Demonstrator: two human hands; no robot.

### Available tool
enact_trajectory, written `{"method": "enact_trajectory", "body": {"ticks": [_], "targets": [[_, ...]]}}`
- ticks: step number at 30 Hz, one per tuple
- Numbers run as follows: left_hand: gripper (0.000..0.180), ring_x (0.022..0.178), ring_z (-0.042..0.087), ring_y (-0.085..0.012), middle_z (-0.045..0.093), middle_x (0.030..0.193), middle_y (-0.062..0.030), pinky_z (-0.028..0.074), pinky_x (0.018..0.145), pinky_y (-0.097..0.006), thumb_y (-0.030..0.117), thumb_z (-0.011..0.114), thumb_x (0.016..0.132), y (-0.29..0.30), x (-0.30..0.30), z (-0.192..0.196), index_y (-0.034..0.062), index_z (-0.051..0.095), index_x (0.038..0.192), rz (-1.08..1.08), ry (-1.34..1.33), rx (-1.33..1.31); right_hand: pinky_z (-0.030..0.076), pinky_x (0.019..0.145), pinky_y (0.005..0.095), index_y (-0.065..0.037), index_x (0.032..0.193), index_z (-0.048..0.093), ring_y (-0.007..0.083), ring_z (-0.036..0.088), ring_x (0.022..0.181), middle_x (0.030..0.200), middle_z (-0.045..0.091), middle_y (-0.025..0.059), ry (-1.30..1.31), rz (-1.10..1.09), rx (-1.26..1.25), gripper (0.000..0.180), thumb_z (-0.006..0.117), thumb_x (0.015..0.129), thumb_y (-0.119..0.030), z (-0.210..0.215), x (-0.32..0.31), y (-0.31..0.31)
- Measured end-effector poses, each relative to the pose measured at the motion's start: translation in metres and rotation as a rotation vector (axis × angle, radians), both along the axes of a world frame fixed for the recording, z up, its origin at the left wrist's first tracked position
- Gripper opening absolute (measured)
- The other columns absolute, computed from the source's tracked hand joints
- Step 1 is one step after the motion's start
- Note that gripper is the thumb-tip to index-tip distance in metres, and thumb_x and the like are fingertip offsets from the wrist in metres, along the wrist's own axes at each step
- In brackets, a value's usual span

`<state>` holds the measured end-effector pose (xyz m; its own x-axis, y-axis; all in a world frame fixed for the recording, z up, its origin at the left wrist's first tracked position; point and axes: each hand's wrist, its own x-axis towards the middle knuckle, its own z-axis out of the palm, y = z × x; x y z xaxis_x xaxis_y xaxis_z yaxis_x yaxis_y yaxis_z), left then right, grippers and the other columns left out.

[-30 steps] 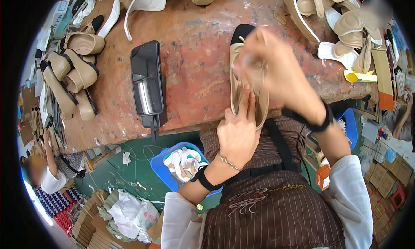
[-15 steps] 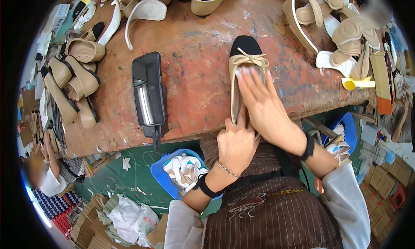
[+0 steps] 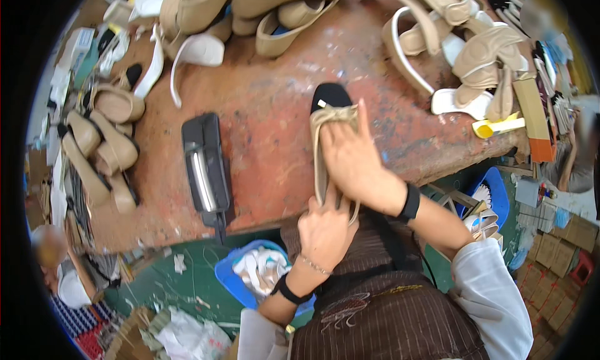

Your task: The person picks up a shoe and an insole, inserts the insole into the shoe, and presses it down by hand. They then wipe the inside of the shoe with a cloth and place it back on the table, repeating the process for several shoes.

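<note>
A beige flat shoe with a black toe cap and a thin bow lies sole-down on the worn table, its toe pointing away from me. My left hand is closed round its heel end at the table's near edge, with a finger or two reaching into the opening. My right hand lies palm down over the shoe with fingers stretched out. Several of its fingers reach under the bow into the front, where their tips are hidden; one finger stays outside along the right side. The insole is mostly covered by my hands.
Left of the shoe stands a black tray with a metal roller. Beige shoes are heaped at left, more shoes at the far edge. Straps and white-edged parts pile up at right. Below the table sits a blue basket of white pieces.
The view has shifted, so the table and tray appear lower. My right fingers have slid forward from the middle of the opening to under the bow. My left hand keeps its hold at the heel.
</note>
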<state>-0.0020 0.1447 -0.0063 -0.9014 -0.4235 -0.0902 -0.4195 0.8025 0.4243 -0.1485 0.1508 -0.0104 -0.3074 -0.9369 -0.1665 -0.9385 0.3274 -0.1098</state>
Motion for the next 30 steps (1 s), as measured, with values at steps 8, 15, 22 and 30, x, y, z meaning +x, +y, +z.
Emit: {"method": "enact_trajectory", "body": {"ticks": [8, 15, 22, 30], "targets": [[0.038, 0.085, 0.064, -0.0355, 0.065, 0.11, -0.0116, 0.056, 0.064, -0.044, 0.029, 0.076, 0.074, -0.001, -0.004, 0.005, 0.0063, 0.072, 0.103, -0.016, -0.046, -0.024, 0.008, 0.117, 0.067, 0.008, 0.124, 0.055, 0.0325, 0.059, 0.116, 0.116, 0.061, 0.0216, 0.069, -0.031, -0.051, 0.042, 0.052, 0.086, -0.01, -0.014, 0.001, -0.013], [0.038, 0.094, 0.066, -0.0336, 0.064, 0.122, -0.0102, 0.055, 0.079, -0.041, 0.023, 0.08, 0.077, -0.061, 0.04, 0.029, 0.0065, 0.071, 0.109, -0.094, 0.159, 0.242, 0.05, 0.097, 0.0447, -0.004, 0.112, 0.067, 0.0366, 0.066, 0.094, 0.1, 0.069, 0.0163, -0.531, -0.147, -0.204, 0.035, 0.06, 0.078, -0.006, 0.054, -0.059, 0.016], [0.04, 0.099, 0.064, -0.0233, 0.066, 0.11, -0.0147, 0.05, 0.086, -0.034, 0.015, 0.081, 0.077, -0.2, 0.155, 0.13, -0.0015, 0.068, 0.111, 0.671, 0.335, 0.069, 0.051, 0.067, 0.0539, -0.012, 0.156, 0.021, 0.047, 0.065, 0.08, 0.107, 0.064, 0.0238, -0.158, -0.516, -0.484, 0.087, 0.066, 0.081, -0.008, -0.007, -0.176, 0.012], [0.049, 0.13, 0.047, -0.0441, 0.051, 0.14, -0.0269, 0.036, 0.11, -0.046, 0.01, 0.065, 0.087, -0.321, 0.04, 0.161, -0.0002, 0.056, 0.134, 0.373, 0.104, -0.92, 0.046, 0.104, 0.0334, 0.0, 0.144, 0.045, 0.0217, 0.058, 0.122, 0.14, 0.055, 0.013, -1.919, -0.322, -1.201, 0.061, 0.062, 0.087, -0.011, 0.066, -0.185, 0.073]]}}
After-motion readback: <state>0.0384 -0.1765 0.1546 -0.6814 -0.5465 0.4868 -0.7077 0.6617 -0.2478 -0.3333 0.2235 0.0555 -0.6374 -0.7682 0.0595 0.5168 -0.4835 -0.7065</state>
